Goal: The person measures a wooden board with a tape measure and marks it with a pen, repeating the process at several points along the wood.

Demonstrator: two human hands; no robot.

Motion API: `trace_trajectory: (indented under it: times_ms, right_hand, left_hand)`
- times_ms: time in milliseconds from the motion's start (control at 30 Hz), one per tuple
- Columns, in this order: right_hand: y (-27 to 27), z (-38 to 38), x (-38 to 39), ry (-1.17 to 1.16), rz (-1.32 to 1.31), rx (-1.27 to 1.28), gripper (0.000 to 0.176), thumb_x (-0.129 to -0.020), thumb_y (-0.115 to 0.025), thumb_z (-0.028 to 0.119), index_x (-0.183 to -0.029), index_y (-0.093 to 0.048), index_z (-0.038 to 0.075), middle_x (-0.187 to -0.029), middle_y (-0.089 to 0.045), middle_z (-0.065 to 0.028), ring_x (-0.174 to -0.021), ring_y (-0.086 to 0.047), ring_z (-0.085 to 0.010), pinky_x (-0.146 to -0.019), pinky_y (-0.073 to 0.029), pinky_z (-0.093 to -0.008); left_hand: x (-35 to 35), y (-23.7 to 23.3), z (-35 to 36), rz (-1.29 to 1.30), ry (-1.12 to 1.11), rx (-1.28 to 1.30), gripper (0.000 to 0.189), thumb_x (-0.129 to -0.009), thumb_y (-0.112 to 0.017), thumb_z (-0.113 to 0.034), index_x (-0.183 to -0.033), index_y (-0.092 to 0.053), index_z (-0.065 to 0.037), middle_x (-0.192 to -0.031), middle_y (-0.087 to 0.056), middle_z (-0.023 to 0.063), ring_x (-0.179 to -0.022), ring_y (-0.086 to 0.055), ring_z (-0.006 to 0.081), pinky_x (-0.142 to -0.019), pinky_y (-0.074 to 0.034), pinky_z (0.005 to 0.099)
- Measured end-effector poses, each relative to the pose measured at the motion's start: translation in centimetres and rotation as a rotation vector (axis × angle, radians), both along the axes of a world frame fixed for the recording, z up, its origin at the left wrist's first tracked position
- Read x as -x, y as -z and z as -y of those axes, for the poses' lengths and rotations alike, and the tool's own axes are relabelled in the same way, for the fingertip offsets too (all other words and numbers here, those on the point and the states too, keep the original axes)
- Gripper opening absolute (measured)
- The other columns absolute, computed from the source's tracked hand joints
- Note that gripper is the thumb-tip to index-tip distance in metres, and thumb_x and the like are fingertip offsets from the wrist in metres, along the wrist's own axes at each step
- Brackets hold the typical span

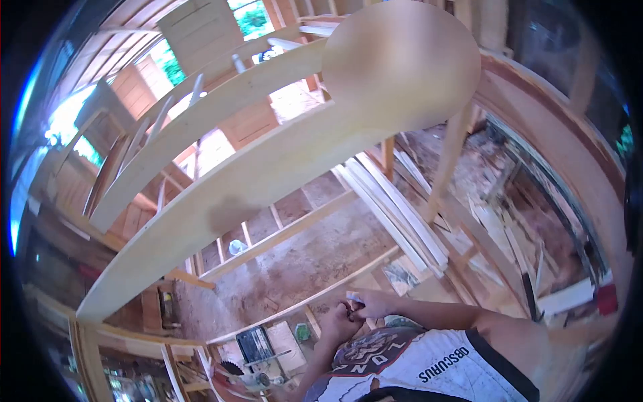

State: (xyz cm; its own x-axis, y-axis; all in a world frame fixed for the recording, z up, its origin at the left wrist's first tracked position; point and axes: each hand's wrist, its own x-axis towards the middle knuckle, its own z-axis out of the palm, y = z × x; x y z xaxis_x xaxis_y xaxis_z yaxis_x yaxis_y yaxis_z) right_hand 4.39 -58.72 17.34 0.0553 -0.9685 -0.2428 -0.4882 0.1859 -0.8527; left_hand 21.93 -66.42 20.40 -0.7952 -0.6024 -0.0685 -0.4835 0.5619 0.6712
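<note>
Stacked planks (395,208) lie right of curved beam (254,181).

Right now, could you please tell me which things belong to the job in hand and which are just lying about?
In hand: small pale piece, pinched by the right hand; left hand against it.
Lying about: stack of planks, curved beams, round board, dark tool on the floor.

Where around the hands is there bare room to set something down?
The dirt floor between the two long joists, beyond the hands, is free. Crowded: stacked planks to the right, and tool clutter on the outer side of the left hand.
</note>
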Motion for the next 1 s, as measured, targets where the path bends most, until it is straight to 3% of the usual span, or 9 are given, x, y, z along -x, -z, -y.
trace_trajectory:
  times_ms: [67, 167, 267, 367, 467, 600, 833, 900, 1000]
  right_hand:
    - [-2.7, -0.4, 1.7, -0.082, 0.044, -0.016, 0.032, -0.085, -0.076, 0.024, -0.107, -0.066, 0.003, -0.086, -0.065, -0.0059, -0.079, -0.057, -0.0151, -0.071, -0.047, -0.0317]
    - [-4.0, -1.5, 7.0, 0.108, 0.521, -0.047, 0.031, -0.083, -0.076, 0.017, -0.108, -0.065, 0.002, -0.089, -0.063, -0.0032, -0.077, -0.057, -0.0129, -0.069, -0.048, -0.0284]
    - [-10.3, -3.6, 16.1, 0.564, 0.706, 0.322, 0.018, -0.082, -0.07, 0.002, -0.098, -0.063, 0.003, -0.093, -0.063, -0.0058, -0.079, -0.062, -0.0136, -0.068, -0.052, -0.0268]
    - [-15.2, -7.3, 28.1, 1.097, 0.553, 0.553, 0.02, -0.09, -0.069, 0.009, -0.107, -0.061, 0.004, -0.081, -0.059, -0.0027, -0.069, -0.06, -0.0141, -0.061, -0.054, -0.0296]
    - [-16.6, -8.4, 38.9, 1.134, 0.899, 1.016, 0.014, -0.097, -0.068, 0.019, -0.102, -0.064, 0.007, -0.076, -0.058, 0.001, -0.055, -0.051, -0.0087, -0.05, -0.045, -0.0268]
    - [-17.1, -3.9, 36.4, 1.361, 0.945, 1.012, 0.018, -0.101, -0.063, 0.024, -0.095, -0.065, 0.008, -0.073, -0.056, 0.0027, -0.052, -0.045, -0.007, -0.047, -0.039, -0.0245]
    - [-14.9, 5.2, 20.2, 0.968, 1.194, 0.801, 0.02, -0.107, -0.051, 0.03, -0.106, -0.061, 0.013, -0.07, -0.052, 0.0015, -0.048, -0.037, -0.0071, -0.044, -0.033, -0.0233]
    - [-19.5, 4.9, 20.6, 1.228, 1.094, 0.81, 0.02, -0.107, -0.051, 0.031, -0.099, -0.057, 0.014, -0.072, -0.051, 0.001, -0.05, -0.038, -0.0081, -0.044, -0.031, -0.0246]
    - [-22.3, 4.8, 26.0, 1.192, 1.099, 0.903, 0.023, -0.107, -0.052, 0.032, -0.095, -0.057, 0.013, -0.071, -0.049, 0.0002, -0.052, -0.04, -0.0097, -0.045, -0.033, -0.0273]
  left_hand:
    - [0.0, 2.0, 0.3, -0.197, 0.015, -0.138, 0.041, -0.077, -0.081, -0.033, -0.096, -0.069, 0.001, -0.091, -0.068, 0.0222, -0.082, -0.069, 0.0387, -0.071, -0.055, 0.0469]
    - [-1.6, -4.8, 0.5, 0.248, -0.178, -0.228, 0.047, -0.079, -0.082, -0.042, -0.086, -0.07, 0.002, -0.076, -0.069, 0.0188, -0.073, -0.069, 0.029, -0.064, -0.052, 0.0397]
    - [-12.5, 2.2, 5.7, 0.03, -0.459, -0.148, 0.04, -0.081, -0.083, -0.038, -0.078, -0.07, 0.0, -0.067, -0.065, 0.0112, -0.06, -0.058, 0.0161, -0.058, -0.047, 0.0355]
    - [-20.8, -2.8, 10.6, 0.037, -0.443, 0.114, 0.031, -0.083, -0.081, -0.027, -0.082, -0.068, 0.001, -0.069, -0.067, 0.0127, -0.06, -0.061, 0.021, -0.059, -0.049, 0.0366]
    - [-24.4, -9.2, 13.8, 0.181, -0.539, 0.284, 0.027, -0.086, -0.077, -0.023, -0.088, -0.068, 0.001, -0.075, -0.068, 0.015, -0.065, -0.064, 0.0296, -0.062, -0.051, 0.0415]
    - [-24.0, -10.8, 18.6, -0.03, -0.521, 0.567, 0.024, -0.089, -0.074, -0.024, -0.085, -0.066, -0.001, -0.083, -0.067, 0.0185, -0.079, -0.064, 0.0359, -0.069, -0.051, 0.045]
    - [-22.1, -15.7, 19.4, -0.221, -0.375, 0.695, 0.019, -0.083, -0.077, -0.014, -0.076, -0.064, -0.002, -0.078, -0.063, 0.015, -0.074, -0.061, 0.0331, -0.066, -0.048, 0.0413]
    - [-25.6, -14.5, 21.9, -0.261, -0.562, 0.373, 0.015, -0.085, -0.075, -0.006, -0.079, -0.063, 0.0, -0.077, -0.062, 0.0126, -0.068, -0.058, 0.0261, -0.063, -0.047, 0.0363]
    - [-28.4, -15.3, 25.4, -0.334, -0.474, 0.683, 0.011, -0.089, -0.072, -0.007, -0.095, -0.065, 0.0, -0.085, -0.064, 0.0145, -0.076, -0.06, 0.0277, -0.069, -0.049, 0.0392]
